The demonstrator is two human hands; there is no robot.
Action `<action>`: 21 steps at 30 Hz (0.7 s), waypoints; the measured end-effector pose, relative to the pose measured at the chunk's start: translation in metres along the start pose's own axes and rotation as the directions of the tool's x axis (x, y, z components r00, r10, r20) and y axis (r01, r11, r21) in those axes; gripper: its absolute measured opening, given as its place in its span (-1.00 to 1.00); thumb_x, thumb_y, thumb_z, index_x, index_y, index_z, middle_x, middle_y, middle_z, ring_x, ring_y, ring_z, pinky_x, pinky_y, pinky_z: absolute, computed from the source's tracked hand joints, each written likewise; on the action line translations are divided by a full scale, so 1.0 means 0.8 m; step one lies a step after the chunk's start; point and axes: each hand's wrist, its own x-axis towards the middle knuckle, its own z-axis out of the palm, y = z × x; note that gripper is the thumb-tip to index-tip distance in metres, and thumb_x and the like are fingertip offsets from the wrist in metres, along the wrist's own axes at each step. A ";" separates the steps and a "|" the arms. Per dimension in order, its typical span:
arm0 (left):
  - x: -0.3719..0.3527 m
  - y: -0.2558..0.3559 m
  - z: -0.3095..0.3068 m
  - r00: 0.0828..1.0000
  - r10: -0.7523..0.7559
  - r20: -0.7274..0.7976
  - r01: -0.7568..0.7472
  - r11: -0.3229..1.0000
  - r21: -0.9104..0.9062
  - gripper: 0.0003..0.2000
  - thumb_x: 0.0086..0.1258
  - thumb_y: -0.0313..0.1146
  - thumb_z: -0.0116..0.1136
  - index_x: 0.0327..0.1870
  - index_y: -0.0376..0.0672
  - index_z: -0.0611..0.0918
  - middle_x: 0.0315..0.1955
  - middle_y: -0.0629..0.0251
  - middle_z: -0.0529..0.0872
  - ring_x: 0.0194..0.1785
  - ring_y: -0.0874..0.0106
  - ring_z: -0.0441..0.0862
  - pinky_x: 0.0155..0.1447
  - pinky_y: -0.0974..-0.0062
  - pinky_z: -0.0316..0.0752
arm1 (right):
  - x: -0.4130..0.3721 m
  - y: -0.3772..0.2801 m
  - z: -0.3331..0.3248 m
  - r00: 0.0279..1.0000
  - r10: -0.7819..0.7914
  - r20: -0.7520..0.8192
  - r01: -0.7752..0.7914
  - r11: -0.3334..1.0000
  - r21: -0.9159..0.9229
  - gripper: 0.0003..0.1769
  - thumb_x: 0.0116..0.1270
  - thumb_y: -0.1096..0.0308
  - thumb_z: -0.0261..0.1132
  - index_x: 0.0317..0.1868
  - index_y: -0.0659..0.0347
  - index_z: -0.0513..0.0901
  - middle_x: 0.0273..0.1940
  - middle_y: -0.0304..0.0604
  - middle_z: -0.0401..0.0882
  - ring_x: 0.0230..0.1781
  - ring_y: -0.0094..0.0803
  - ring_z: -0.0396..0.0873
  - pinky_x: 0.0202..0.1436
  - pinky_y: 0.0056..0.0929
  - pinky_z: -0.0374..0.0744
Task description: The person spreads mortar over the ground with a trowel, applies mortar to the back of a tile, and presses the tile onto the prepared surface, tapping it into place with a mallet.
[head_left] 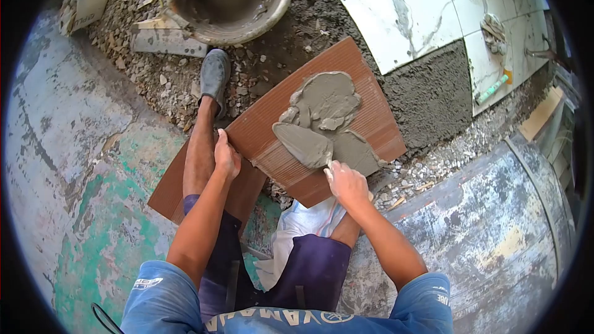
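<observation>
A large brown tile (371,102) lies tilted across the middle of the head view, its ribbed face up. Grey wet mortar (328,96) is heaped and partly spread on it. My right hand (348,184) is closed around the handle of a trowel, whose mortar-coated blade (302,143) rests in the mortar. At the tile's left corner, my left hand (228,158) grips the edge; some of its fingers are hidden. Beneath my left forearm and leg lies a second brown tile (167,185).
A mortar-stained bucket (281,9) stands on gravel at the top. White marbled tiles (421,9) lie at the upper right beside a bed of grey mortar (430,102). A pale green tube-like tool (492,88) and a crumpled cloth-like item (493,32) rest on the tiles.
</observation>
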 end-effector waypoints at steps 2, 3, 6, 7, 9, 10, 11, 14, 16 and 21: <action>0.005 0.004 -0.007 1.000 -0.004 -0.019 0.004 1.000 -0.004 -0.48 0.53 0.14 -0.14 0.16 -0.16 0.45 0.13 0.23 0.54 0.22 0.43 0.42 0.31 0.36 0.26 | 0.021 0.008 0.003 0.998 0.037 -0.054 -0.043 0.993 -0.112 -0.71 0.43 0.09 0.12 -0.18 0.16 0.50 -0.35 0.03 0.62 -0.38 0.03 0.66 -0.30 -0.07 0.62; 0.010 0.003 -0.013 1.000 -0.017 -0.018 0.018 0.998 0.066 -0.43 0.52 0.17 -0.15 0.23 -0.16 0.41 0.21 0.21 0.48 0.27 0.37 0.36 0.31 0.32 0.21 | 0.035 0.011 -0.002 0.990 0.083 -0.115 -0.107 0.970 -0.220 -0.71 0.43 0.08 0.11 -0.16 0.15 0.49 -0.35 -0.01 0.62 -0.39 -0.03 0.67 -0.32 -0.10 0.63; 0.027 0.000 -0.032 0.999 -0.030 0.033 0.025 0.990 0.139 -0.41 0.50 0.19 -0.14 0.25 -0.15 0.41 0.21 0.21 0.47 0.21 0.32 0.35 0.25 0.32 0.19 | 0.054 0.017 -0.021 0.981 0.144 -0.129 -0.159 0.980 -0.123 -0.68 0.45 0.06 0.09 -0.18 0.17 0.49 -0.35 0.05 0.62 -0.37 0.06 0.65 -0.29 -0.04 0.60; 0.032 -0.001 -0.039 0.995 -0.033 0.091 0.020 0.990 0.141 -0.45 0.50 0.18 -0.11 0.20 -0.13 0.44 0.13 0.23 0.51 0.11 0.32 0.39 0.17 0.36 0.22 | 0.054 0.015 -0.026 0.978 0.177 -0.110 -0.184 0.981 -0.061 -0.67 0.46 0.05 0.07 -0.18 0.17 0.49 -0.35 0.07 0.61 -0.36 0.09 0.64 -0.28 -0.01 0.59; 0.050 -0.002 -0.057 0.994 -0.079 0.071 0.067 0.984 0.164 -0.47 0.49 0.18 -0.10 0.17 -0.12 0.46 0.08 0.25 0.53 0.09 0.33 0.41 0.16 0.37 0.23 | 0.044 -0.012 -0.020 0.973 0.214 0.087 -0.226 0.959 0.173 -0.63 0.46 0.05 0.07 -0.17 0.24 0.49 -0.29 0.23 0.64 -0.24 0.25 0.61 -0.14 0.13 0.55; 0.056 -0.004 -0.067 0.990 -0.127 0.054 0.115 0.974 0.193 -0.49 0.49 0.17 -0.08 0.13 -0.11 0.48 0.03 0.27 0.54 0.06 0.34 0.42 0.15 0.38 0.25 | 0.033 -0.025 -0.006 0.971 0.184 0.150 -0.211 0.959 0.188 -0.61 0.45 0.04 0.08 -0.18 0.26 0.49 -0.29 0.25 0.64 -0.22 0.27 0.60 -0.13 0.14 0.54; 0.047 0.001 -0.060 0.991 -0.125 0.052 0.113 0.975 0.189 -0.49 0.49 0.17 -0.08 0.13 -0.11 0.48 0.03 0.27 0.54 0.06 0.34 0.42 0.15 0.38 0.25 | 0.023 -0.034 0.004 0.967 0.152 0.207 -0.194 0.960 0.203 -0.60 0.45 0.03 0.08 -0.18 0.28 0.49 -0.29 0.26 0.64 -0.21 0.29 0.59 -0.12 0.16 0.53; 0.022 0.022 -0.039 0.994 -0.088 0.072 0.074 0.981 0.179 -0.56 0.52 0.09 -0.06 0.06 -0.11 0.56 -0.01 0.37 0.60 0.06 0.50 0.45 0.10 0.45 0.32 | -0.005 -0.052 0.012 0.979 0.118 0.165 -0.171 0.917 0.359 -0.60 0.45 0.06 0.09 -0.22 0.31 0.49 -0.34 0.30 0.61 -0.23 0.31 0.57 -0.16 0.14 0.52; 0.022 0.022 -0.044 0.993 -0.023 0.119 -0.001 0.980 0.197 -0.60 0.53 0.05 -0.07 0.04 -0.10 0.55 -0.07 0.34 0.60 -0.06 0.39 0.49 0.00 0.42 0.37 | 0.009 -0.047 -0.014 0.977 0.188 0.105 -0.214 0.893 0.395 -0.61 0.45 0.07 0.10 -0.24 0.31 0.50 -0.34 0.31 0.60 -0.24 0.30 0.57 -0.18 0.11 0.52; 0.017 0.031 -0.041 0.972 -0.055 0.227 0.012 0.982 0.190 -0.63 0.55 0.02 -0.09 0.02 -0.08 0.58 -0.16 0.39 0.63 -0.11 0.42 0.51 -0.03 0.40 0.40 | 0.070 0.014 -0.091 0.928 0.354 0.117 -0.366 0.802 0.473 -0.60 0.44 0.08 0.13 -0.28 0.32 0.56 -0.32 0.27 0.61 -0.22 0.28 0.56 -0.20 0.00 0.51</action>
